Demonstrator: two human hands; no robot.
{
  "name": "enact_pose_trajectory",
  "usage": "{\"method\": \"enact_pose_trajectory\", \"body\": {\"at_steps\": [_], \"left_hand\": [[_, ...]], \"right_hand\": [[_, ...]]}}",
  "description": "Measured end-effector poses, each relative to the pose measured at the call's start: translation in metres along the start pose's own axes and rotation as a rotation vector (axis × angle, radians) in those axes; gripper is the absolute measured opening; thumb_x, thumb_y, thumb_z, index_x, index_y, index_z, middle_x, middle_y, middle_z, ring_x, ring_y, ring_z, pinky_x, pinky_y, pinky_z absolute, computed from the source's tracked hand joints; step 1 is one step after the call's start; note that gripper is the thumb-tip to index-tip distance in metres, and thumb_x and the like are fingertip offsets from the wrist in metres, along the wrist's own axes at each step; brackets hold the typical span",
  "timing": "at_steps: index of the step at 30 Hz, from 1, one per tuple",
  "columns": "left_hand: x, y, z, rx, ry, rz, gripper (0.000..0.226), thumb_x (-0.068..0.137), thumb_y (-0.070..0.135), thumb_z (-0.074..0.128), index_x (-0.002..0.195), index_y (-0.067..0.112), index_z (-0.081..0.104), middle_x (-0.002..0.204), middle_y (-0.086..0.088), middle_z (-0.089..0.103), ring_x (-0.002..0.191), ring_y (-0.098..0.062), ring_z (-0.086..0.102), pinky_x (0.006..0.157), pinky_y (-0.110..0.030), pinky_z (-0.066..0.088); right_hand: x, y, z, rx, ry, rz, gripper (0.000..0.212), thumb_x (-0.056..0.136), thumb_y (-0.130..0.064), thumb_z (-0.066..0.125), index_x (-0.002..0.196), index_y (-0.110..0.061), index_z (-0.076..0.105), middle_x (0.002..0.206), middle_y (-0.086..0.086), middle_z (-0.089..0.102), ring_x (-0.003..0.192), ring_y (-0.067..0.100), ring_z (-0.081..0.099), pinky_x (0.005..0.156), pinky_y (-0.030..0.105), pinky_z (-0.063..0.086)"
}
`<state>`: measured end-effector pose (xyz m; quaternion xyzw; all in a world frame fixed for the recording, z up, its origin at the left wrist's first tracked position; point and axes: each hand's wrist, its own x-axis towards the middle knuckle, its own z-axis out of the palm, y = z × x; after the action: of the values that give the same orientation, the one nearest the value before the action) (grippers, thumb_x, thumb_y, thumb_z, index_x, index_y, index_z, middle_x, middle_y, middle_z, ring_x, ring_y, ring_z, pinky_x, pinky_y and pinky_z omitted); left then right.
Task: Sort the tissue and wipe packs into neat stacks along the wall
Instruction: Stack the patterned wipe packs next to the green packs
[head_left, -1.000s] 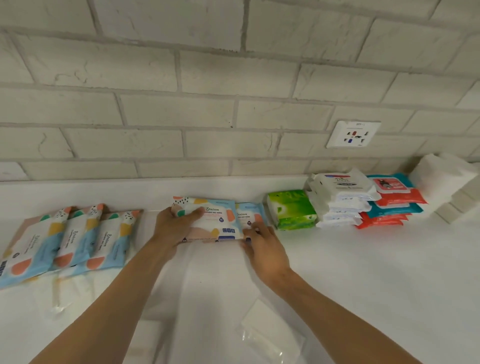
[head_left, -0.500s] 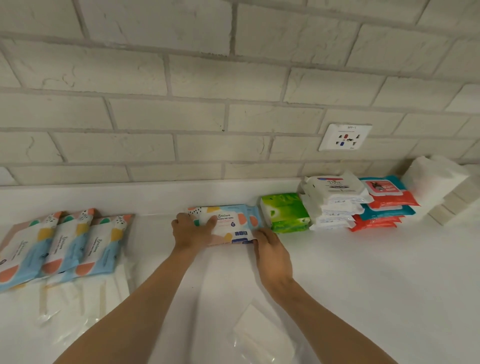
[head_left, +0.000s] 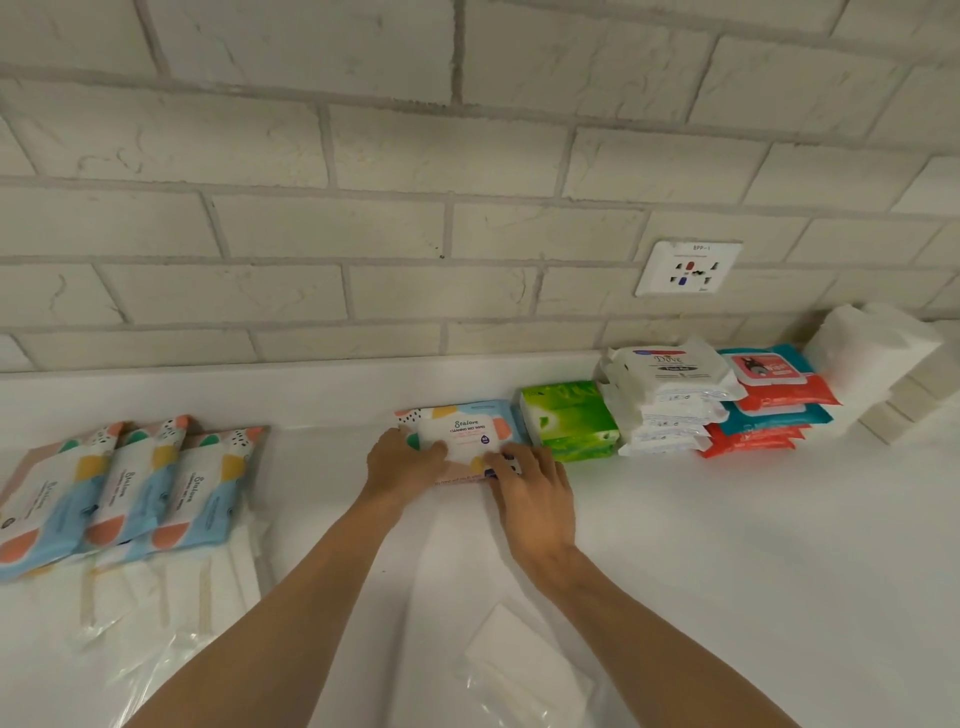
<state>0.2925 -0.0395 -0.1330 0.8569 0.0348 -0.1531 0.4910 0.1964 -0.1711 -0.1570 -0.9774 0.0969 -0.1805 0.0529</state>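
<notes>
At counter centre, left hand (head_left: 402, 462) and right hand (head_left: 530, 488) press the wipe pack (head_left: 462, 434); judgement: square it flush against green tissue pack (head_left: 569, 418) at 3 o'clock.

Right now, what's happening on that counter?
A person is tidying packs against the brick wall. The left hand and right hand press on a Stalove wet wipes stack, set beside the green tissue packs. Further right stand a white Dove wipes stack and a red and teal wipes stack. Three more Stalove packs lie fanned out at left, unsorted.
</notes>
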Motion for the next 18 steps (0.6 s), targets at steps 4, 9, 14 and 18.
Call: {"method": "enact_pose_trajectory", "body": {"at_steps": [4, 9, 14, 18], "left_hand": [[-0.003, 0.006, -0.001, 0.044, -0.036, 0.017, 0.05, 0.088, 0.034, 0.065, 0.129, 0.008, 0.053, 0.123, -0.009, 0.061, 0.109, -0.026, 0.058, 0.081, -0.03, 0.047], [-0.006, 0.011, -0.003, 0.102, -0.056, 0.013, 0.049, 0.089, 0.041, 0.061, 0.125, 0.008, 0.055, 0.119, -0.009, 0.063, 0.112, -0.028, 0.058, 0.093, -0.034, 0.049], [-0.01, 0.012, -0.006, 0.121, -0.042, 0.053, 0.031, 0.093, 0.034, 0.057, 0.109, 0.008, 0.061, 0.105, -0.007, 0.066, 0.099, -0.026, 0.061, 0.081, -0.031, 0.049], [-0.014, 0.005, -0.015, 0.056, -0.034, 0.06, 0.024, 0.092, 0.035, 0.057, 0.093, 0.011, 0.061, 0.099, -0.008, 0.068, 0.083, -0.021, 0.062, 0.062, -0.025, 0.047]], "right_hand": [[0.006, 0.004, -0.003, -0.032, 0.035, 0.001, 0.048, 0.047, -0.013, 0.094, 0.09, -0.016, 0.073, 0.097, 0.007, 0.07, 0.081, 0.031, 0.066, 0.064, 0.037, 0.058], [0.006, 0.01, -0.003, -0.036, 0.043, 0.009, 0.05, 0.048, -0.01, 0.094, 0.093, -0.014, 0.073, 0.101, 0.01, 0.07, 0.085, 0.033, 0.066, 0.064, 0.039, 0.059], [0.004, 0.009, -0.003, -0.05, 0.06, 0.017, 0.042, 0.055, -0.014, 0.093, 0.092, -0.014, 0.073, 0.099, 0.009, 0.07, 0.083, 0.031, 0.065, 0.063, 0.039, 0.058], [0.002, 0.006, -0.006, -0.082, 0.07, 0.052, 0.033, 0.064, -0.024, 0.088, 0.092, -0.015, 0.073, 0.097, 0.008, 0.069, 0.083, 0.031, 0.063, 0.066, 0.04, 0.056]]}}
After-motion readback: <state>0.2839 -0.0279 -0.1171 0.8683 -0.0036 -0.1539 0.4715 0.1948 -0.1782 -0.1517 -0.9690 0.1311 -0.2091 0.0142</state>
